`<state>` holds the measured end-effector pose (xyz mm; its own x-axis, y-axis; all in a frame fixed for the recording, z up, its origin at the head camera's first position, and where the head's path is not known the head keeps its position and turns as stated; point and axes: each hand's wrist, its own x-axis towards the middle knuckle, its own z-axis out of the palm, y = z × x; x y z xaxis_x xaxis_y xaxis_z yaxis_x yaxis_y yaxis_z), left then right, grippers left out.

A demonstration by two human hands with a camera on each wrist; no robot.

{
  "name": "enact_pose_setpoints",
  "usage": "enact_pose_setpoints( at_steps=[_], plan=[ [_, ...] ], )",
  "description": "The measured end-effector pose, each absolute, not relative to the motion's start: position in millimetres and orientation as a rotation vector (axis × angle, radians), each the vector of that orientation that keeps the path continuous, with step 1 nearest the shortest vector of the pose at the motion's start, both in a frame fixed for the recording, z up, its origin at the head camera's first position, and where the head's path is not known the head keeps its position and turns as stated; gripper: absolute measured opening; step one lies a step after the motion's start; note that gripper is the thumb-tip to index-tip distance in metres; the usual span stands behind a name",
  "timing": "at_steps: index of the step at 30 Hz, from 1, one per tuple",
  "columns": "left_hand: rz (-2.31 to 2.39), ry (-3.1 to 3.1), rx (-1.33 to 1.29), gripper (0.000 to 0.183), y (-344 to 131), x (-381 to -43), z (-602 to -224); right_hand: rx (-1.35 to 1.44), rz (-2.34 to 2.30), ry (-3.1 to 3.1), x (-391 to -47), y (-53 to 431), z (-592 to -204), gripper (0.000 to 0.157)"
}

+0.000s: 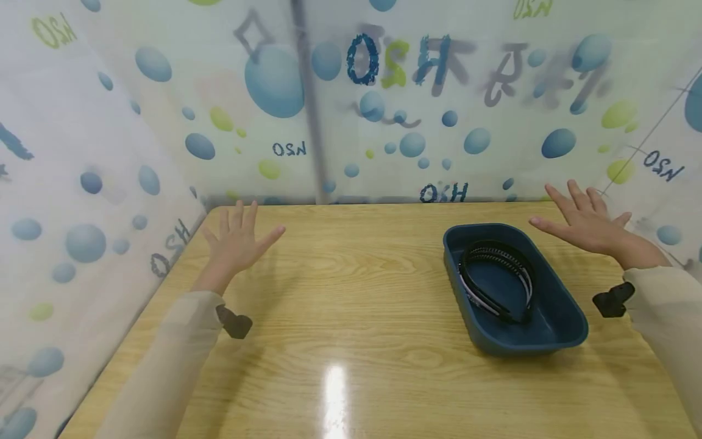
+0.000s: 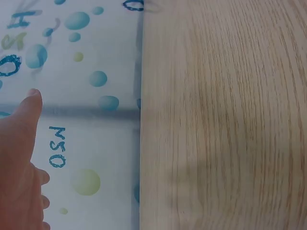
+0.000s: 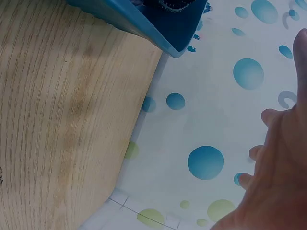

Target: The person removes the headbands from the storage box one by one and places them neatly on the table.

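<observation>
My left hand is held over the left side of the table with its fingers spread and nothing in it. To the right, my right hand also has its fingers spread and holds nothing; it is beside the far right end of a blue plastic basin. Several headbands lie together inside the basin, black ones with toothed inner edges and a paler one among them. The right wrist view catches a corner of the basin, with a dark toothed band just in sight.
The wood-grain table reaches back to a curtain printed with bubbles and letters, which also hangs along the left and right sides. Dark wrist cameras sit at both cuffs. A bright light reflection lies on the near tabletop.
</observation>
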<state>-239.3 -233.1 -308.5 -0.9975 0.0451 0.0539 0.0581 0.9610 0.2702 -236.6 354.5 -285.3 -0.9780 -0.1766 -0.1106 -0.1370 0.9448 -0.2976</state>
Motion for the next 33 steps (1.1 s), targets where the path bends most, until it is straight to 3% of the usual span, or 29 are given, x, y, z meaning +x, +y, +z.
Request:
enact_pose_setpoints(
  at_steps=[11, 22, 27, 33],
  plan=[
    [-0.517, -2.995, -0.29, 0.089, -205.0, -235.0, -301.6, -0.298, -0.527, 3.008, -237.4, 353.4, -288.1, 0.08],
    [-1.124, -2.776, -0.599, 0.033, -140.5, -221.7, -298.8, -0.452, -0.696, 3.008, -233.4, 355.5, -298.5, 0.07],
    [-1.237, -2.744, -0.66, 0.029, -116.3, -222.1, -302.7, -0.505, -0.719, 3.002, -225.6, 357.5, -305.6, 0.056],
    [-1.308, -2.727, -0.752, 0.026, -90.1, -226.4, -308.2, -0.509, -0.742, 2.987, -216.7, 359.6, -312.4, 0.049]
  ],
)
